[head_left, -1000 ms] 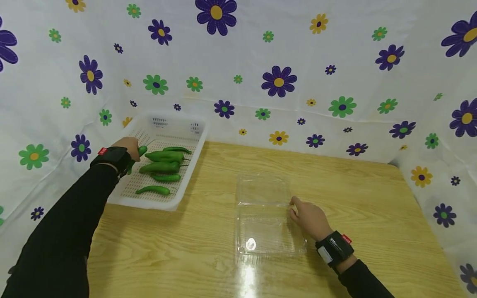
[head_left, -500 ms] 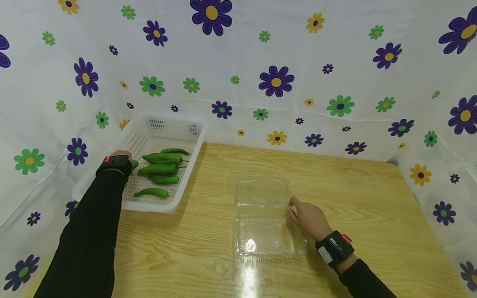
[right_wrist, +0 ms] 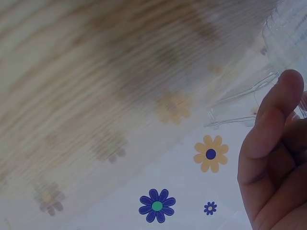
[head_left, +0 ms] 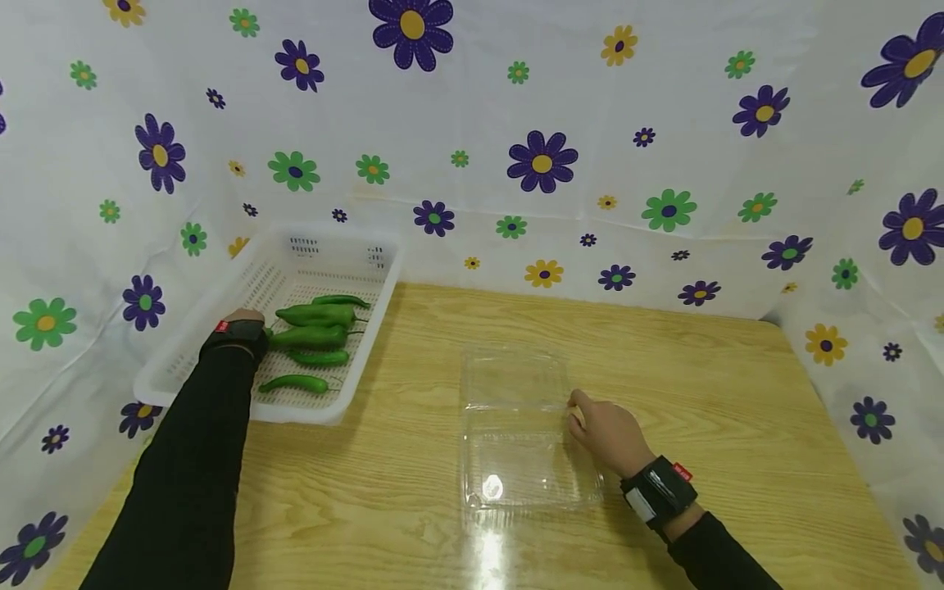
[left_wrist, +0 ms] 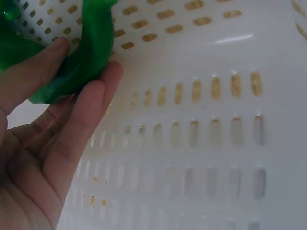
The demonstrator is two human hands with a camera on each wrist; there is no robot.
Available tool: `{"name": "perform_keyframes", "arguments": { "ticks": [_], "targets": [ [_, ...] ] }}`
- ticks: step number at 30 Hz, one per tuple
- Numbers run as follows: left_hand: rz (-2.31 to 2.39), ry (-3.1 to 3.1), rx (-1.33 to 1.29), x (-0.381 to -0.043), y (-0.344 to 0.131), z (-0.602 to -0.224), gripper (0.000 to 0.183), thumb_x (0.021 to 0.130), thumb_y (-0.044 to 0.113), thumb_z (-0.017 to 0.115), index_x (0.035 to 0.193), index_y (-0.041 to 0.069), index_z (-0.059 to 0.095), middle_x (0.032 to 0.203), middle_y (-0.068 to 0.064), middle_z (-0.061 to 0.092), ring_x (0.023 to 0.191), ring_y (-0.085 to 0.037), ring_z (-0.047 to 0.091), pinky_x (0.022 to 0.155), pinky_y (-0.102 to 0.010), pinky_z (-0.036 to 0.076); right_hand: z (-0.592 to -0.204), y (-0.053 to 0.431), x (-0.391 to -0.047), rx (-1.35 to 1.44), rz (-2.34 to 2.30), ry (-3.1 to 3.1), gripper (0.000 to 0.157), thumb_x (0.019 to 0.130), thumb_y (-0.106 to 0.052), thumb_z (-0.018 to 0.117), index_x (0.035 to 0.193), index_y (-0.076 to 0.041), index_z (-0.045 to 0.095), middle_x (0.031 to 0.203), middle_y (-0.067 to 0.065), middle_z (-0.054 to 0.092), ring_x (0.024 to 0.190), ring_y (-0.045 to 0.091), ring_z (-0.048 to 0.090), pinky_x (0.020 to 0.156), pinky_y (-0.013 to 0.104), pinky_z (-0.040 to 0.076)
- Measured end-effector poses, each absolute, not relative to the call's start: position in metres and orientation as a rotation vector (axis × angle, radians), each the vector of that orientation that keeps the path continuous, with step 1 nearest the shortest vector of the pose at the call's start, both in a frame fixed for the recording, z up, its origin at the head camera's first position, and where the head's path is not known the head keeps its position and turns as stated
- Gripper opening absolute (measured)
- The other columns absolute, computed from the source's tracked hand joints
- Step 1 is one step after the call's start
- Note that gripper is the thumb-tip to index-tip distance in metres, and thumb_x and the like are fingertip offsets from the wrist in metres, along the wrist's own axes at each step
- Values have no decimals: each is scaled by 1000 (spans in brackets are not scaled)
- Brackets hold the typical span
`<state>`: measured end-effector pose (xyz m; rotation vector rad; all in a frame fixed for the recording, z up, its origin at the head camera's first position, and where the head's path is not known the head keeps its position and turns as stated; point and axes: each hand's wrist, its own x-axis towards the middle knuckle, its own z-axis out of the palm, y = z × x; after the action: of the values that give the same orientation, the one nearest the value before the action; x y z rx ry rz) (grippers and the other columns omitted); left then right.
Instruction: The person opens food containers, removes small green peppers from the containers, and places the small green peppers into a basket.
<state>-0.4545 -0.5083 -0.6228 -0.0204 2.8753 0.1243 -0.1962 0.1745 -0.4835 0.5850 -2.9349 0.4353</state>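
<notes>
My left hand (head_left: 245,315) is inside the left part of a white perforated plastic basket (head_left: 361,360). In the left wrist view, its thumb and fingers pinch a curved, glossy green pepper (left_wrist: 98,40); the wrist strap mostly hides that pepper from the head view. Several more green peppers (head_left: 313,337), thick and thin, lie in the basket to the right of this hand. My right hand (head_left: 610,434) pinches the right edge of a clear plastic clamshell box (head_left: 509,467), which lies unfolded on the table, near its hinge line.
The wood-grain table (head_left: 708,393) carries both basket and box. A white cloth (head_left: 457,98) printed with flowers hangs behind and along both sides. Light glares off the table below the box.
My left hand, visibly gripping a green pepper a second ago, has moved lower and nearer within the basket. The right hand and the box stay put; the head view has shifted slightly.
</notes>
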Motion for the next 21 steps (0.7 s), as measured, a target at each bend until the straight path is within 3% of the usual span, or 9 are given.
{"name": "perform_keyframes", "arguments": {
  "ticks": [8, 10, 16, 18, 21],
  "targets": [
    [86, 2947, 75, -460, -521, -624, 28, 86, 21, 57, 74, -2, 65, 73, -24, 60, 64, -38, 55, 56, -48, 47, -483, 174, -201, 619, 436, -2937, 19, 89, -13, 60, 106, -6, 56, 48, -9, 25, 40, 3, 19, 42, 16, 12],
    [98, 2905, 39, -444, -501, -592, 28, 88, 20, 54, 79, -5, 65, 79, -28, 61, 70, -41, 57, 61, -50, 49, -483, 174, -202, 620, 442, -2945, 20, 90, -13, 60, 108, -6, 56, 48, -9, 26, 40, 3, 19, 41, 15, 12],
    [144, 2894, 18, -356, -402, -459, 16, 82, -1, 52, 69, -5, 60, 67, -23, 59, 59, -30, 54, 52, -36, 44, -477, 174, -206, 608, 473, -2992, 25, 91, -13, 57, 114, -4, 54, 48, -8, 26, 40, 4, 19, 39, 15, 12],
    [152, 2863, 9, -338, -380, -426, 15, 82, -3, 55, 68, -7, 60, 65, -22, 59, 59, -29, 54, 52, -34, 43, -475, 174, -208, 614, 460, -2992, 27, 91, -14, 57, 116, -5, 54, 48, -9, 26, 40, 3, 18, 39, 15, 12],
    [146, 2863, 15, -329, -367, -407, 10, 80, -2, 59, 72, -8, 58, 65, -20, 56, 59, -28, 52, 51, -34, 43, -473, 174, -210, 630, 437, -2980, 30, 90, -14, 58, 118, -5, 54, 47, -9, 25, 40, 3, 17, 40, 15, 11]
  ]
}}
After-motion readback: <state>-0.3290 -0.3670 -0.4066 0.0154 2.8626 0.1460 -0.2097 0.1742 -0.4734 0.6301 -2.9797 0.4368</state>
